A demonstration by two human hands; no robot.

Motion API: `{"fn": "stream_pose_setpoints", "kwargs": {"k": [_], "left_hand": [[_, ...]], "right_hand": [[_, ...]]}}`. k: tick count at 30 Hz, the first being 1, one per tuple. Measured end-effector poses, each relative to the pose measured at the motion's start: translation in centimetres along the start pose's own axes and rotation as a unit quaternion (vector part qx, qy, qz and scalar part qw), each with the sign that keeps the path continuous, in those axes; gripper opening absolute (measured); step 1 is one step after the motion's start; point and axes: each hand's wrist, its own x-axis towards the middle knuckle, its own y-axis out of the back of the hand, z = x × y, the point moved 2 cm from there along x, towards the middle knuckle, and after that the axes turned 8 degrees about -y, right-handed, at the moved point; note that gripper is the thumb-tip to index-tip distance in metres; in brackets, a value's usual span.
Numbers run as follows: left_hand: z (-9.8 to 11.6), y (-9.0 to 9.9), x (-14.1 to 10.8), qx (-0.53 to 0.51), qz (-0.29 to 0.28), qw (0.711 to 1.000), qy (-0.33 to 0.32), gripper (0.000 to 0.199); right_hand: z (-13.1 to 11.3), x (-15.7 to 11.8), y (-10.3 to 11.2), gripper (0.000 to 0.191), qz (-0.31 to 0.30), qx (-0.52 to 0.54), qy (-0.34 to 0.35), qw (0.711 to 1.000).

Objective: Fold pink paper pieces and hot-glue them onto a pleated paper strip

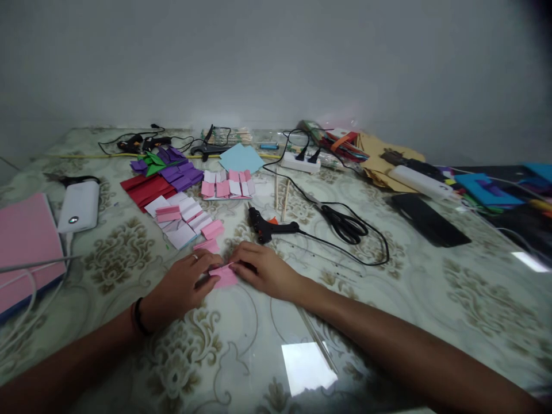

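Note:
A small pink paper piece [225, 277] with a raised fold lies between my hands. My left hand [190, 278] pinches its left edge; a ring and a dark wristband show on that side. At its upper right edge, my right hand [262, 268] has thumb and fingers closed on the paper. Just beyond are more folded pink pieces [213, 229] and a fan of white and pink folded paper [183, 215]. A black hot glue gun [271, 226] lies beyond my right hand, its nozzle pointing away to the left.
A white power bank [79, 207] and a pink sheet [28, 247] lie at left. Behind are red folded paper [149, 190], light blue sheets [241, 157] and a power strip [301, 163]. The glue gun's cable [345, 224] coils rightward towards a black phone-like slab [429, 219].

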Motion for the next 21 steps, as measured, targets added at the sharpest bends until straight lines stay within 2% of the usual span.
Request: {"fn": "stream_pose_setpoints", "kwargs": {"k": [5,12,21], "left_hand": [[-0.04,-0.09,-0.1,-0.006,-0.008,1.0,-0.003,0.018],[0.08,0.6,0.12,-0.068,-0.022,0.995,0.075,0.012],[-0.2,0.6,-0.26,-0.073,-0.026,0.992,0.099,0.01]], "right_hand": [[-0.27,0.02,0.27,0.018,0.007,0.008,-0.004,1.0],[-0.47,-0.01,0.55,0.02,0.015,0.027,-0.008,0.999],[-0.95,-0.22,0.76,0.018,0.025,0.048,0.038,0.998]]}}
